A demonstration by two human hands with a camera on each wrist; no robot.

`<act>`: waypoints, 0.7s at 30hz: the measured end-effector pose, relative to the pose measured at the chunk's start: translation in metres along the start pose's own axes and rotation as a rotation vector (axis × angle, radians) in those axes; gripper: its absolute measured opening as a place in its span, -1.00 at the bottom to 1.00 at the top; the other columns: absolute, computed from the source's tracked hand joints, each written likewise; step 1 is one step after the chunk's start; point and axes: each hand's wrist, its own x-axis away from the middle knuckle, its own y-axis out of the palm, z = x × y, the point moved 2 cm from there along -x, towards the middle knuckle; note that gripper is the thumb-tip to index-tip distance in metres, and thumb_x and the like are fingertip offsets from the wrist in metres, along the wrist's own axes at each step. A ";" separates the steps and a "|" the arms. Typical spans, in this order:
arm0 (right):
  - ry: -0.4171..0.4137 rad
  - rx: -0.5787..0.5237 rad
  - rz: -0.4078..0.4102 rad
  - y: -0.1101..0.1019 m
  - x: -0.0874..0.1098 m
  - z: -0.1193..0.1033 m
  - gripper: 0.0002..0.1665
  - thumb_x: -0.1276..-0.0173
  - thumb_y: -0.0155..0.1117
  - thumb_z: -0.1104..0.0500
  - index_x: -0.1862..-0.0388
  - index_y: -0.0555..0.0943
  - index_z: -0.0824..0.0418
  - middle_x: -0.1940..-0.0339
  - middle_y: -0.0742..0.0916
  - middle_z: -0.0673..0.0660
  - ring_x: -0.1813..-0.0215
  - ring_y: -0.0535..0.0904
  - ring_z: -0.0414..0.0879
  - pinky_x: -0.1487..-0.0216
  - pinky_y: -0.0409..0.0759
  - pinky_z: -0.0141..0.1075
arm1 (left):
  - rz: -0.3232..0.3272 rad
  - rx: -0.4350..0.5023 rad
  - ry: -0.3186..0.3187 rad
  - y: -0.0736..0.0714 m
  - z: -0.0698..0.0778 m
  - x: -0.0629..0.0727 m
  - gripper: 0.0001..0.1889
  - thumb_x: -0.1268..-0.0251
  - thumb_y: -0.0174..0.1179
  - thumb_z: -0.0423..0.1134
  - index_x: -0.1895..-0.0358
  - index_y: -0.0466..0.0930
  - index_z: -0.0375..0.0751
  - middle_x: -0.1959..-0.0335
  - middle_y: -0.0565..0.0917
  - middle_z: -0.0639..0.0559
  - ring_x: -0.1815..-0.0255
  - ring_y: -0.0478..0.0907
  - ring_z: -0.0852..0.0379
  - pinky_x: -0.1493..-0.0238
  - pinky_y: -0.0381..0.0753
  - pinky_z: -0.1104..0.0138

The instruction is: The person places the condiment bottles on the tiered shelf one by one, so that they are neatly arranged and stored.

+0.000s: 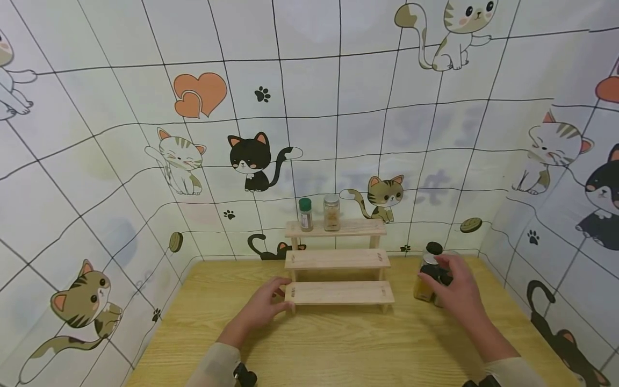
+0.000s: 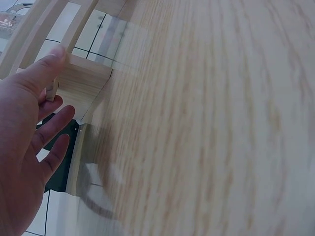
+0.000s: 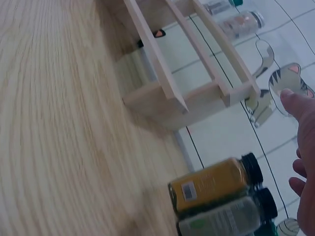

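A three-tier wooden rack (image 1: 338, 293) stands on the table. My left hand (image 1: 263, 305) pinches the left end of its lowest tier, the thumb on the near side (image 2: 42, 73). On the top tier are a green-capped spice jar (image 1: 306, 215) and a clear-lidded jar (image 1: 331, 213) with light brown contents. At the rack's right, my right hand (image 1: 459, 287) hovers over a group of jars, thumb and fingers spread apart. Among them are a yellow-brown spice jar (image 3: 211, 186) and a paler jar (image 3: 224, 219), both black-capped. The hand partly hides the group in the head view.
The light wood table (image 1: 338, 349) ends at walls covered with a cat-print sheet (image 1: 314, 134) at the back and both sides. Below the paler jar, a green cap (image 3: 268, 228) shows in the right wrist view.
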 end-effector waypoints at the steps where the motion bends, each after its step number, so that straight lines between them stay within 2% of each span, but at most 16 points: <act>1: -0.005 0.010 0.010 -0.002 0.002 0.004 -0.30 -0.37 0.71 0.15 -0.35 0.58 0.36 -0.21 0.63 0.31 -0.18 0.55 0.24 -0.10 0.46 0.06 | -0.001 0.003 0.002 0.000 0.000 0.000 -0.35 -0.56 0.47 -0.11 -0.56 0.49 -0.28 -0.40 0.60 -0.09 -0.18 0.68 -0.02 -0.27 0.62 -0.15; 5: 0.006 0.053 0.024 -0.011 0.009 0.019 -0.28 -0.33 0.74 0.13 -0.34 0.60 0.36 -0.20 0.63 0.33 -0.16 0.53 0.28 -0.07 0.45 0.12 | -0.006 0.015 0.007 -0.001 0.001 0.001 -0.34 -0.57 0.45 -0.10 -0.57 0.47 -0.29 -0.43 0.59 -0.10 -0.19 0.68 -0.03 -0.29 0.61 -0.16; 12: 0.038 0.141 -0.042 -0.017 0.016 0.032 -0.20 -0.41 0.67 0.01 -0.40 0.53 0.43 -0.25 0.56 0.47 -0.23 0.45 0.46 -0.14 0.46 0.42 | -0.014 0.022 -0.015 0.000 -0.001 0.000 -0.32 -0.56 0.46 -0.08 -0.59 0.47 -0.23 -0.43 0.58 -0.06 -0.20 0.67 -0.02 -0.29 0.62 -0.15; 17: 0.068 0.184 -0.098 -0.016 0.016 0.034 -0.15 -0.46 0.63 -0.05 -0.43 0.49 0.47 -0.26 0.53 0.54 -0.25 0.41 0.54 -0.15 0.44 0.48 | -0.012 0.032 -0.031 0.000 -0.003 0.000 -0.33 -0.56 0.46 -0.07 -0.60 0.47 -0.19 -0.44 0.57 -0.03 -0.21 0.66 0.00 -0.31 0.61 -0.13; 21: 0.092 0.208 -0.148 -0.014 0.016 0.036 -0.15 -0.42 0.67 -0.01 -0.43 0.49 0.45 -0.27 0.51 0.54 -0.25 0.40 0.57 -0.13 0.46 0.49 | -0.012 0.039 -0.032 0.000 -0.003 0.000 -0.33 -0.57 0.45 -0.07 -0.59 0.47 -0.19 -0.44 0.57 -0.05 -0.22 0.66 0.00 -0.31 0.61 -0.12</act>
